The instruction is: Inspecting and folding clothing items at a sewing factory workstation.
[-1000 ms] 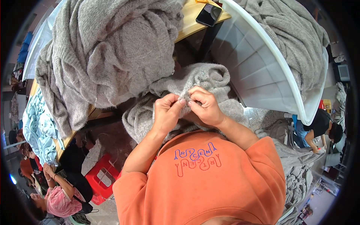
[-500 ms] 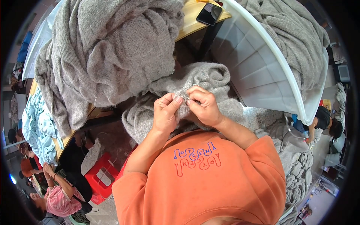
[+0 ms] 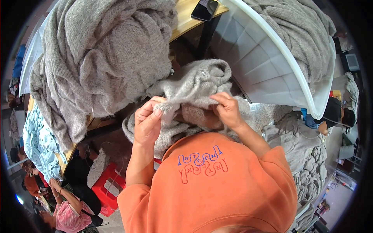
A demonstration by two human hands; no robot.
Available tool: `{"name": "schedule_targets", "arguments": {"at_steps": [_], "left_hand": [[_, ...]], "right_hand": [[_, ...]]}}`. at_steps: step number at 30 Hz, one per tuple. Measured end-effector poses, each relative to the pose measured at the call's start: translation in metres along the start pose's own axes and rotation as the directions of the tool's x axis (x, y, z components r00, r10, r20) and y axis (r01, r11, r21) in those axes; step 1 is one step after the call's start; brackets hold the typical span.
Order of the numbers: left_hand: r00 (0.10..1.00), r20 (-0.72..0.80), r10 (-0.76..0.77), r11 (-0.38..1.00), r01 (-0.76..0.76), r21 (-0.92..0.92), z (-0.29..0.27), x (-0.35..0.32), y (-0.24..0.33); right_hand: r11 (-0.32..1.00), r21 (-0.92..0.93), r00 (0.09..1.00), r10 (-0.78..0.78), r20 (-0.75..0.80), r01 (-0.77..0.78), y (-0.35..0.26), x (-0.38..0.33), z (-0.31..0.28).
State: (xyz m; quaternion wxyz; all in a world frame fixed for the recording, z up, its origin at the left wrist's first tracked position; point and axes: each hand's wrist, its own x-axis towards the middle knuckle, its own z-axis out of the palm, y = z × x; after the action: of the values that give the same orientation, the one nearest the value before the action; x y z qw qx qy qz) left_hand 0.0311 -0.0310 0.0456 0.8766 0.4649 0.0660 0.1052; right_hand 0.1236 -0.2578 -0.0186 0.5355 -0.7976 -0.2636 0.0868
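Observation:
A fuzzy grey knit garment (image 3: 198, 85) lies bunched in front of me, its far end rolled into a loop. My left hand (image 3: 148, 121) pinches one part of its edge between thumb and fingers. Farther right, my right hand (image 3: 226, 110) grips the same edge, its fingertips partly hidden by the knit. Between both hands the edge is stretched out in a band, and the fabric sags below it.
A large heap of grey knitwear (image 3: 112, 58) covers the wooden table (image 3: 182, 19) at left, where a phone (image 3: 204, 9) lies. A white plastic bin (image 3: 256, 50) stands at right. Light blue fabric (image 3: 40, 141), a red stool (image 3: 107, 186) and a seated co-worker (image 3: 72, 213) are at left.
My hands have moved apart from being close together, the left going left and the right going right. The garment's edge is now spread between them.

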Motion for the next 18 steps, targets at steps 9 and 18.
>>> {"name": "schedule_targets", "arguments": {"at_steps": [9, 18], "left_hand": [[0.987, -0.031, -0.160, 0.903, 0.158, 0.400, 0.028, 0.010, 0.008], [0.904, 0.055, -0.424, 0.890, 0.406, 0.206, 0.035, 0.002, -0.004]], "right_hand": [[0.627, -0.334, 0.675, -0.737, 0.038, 0.704, -0.078, 0.015, -0.043], [0.515, -0.174, 0.534, -0.841, 0.090, 0.840, -0.088, 0.022, -0.006]]}}
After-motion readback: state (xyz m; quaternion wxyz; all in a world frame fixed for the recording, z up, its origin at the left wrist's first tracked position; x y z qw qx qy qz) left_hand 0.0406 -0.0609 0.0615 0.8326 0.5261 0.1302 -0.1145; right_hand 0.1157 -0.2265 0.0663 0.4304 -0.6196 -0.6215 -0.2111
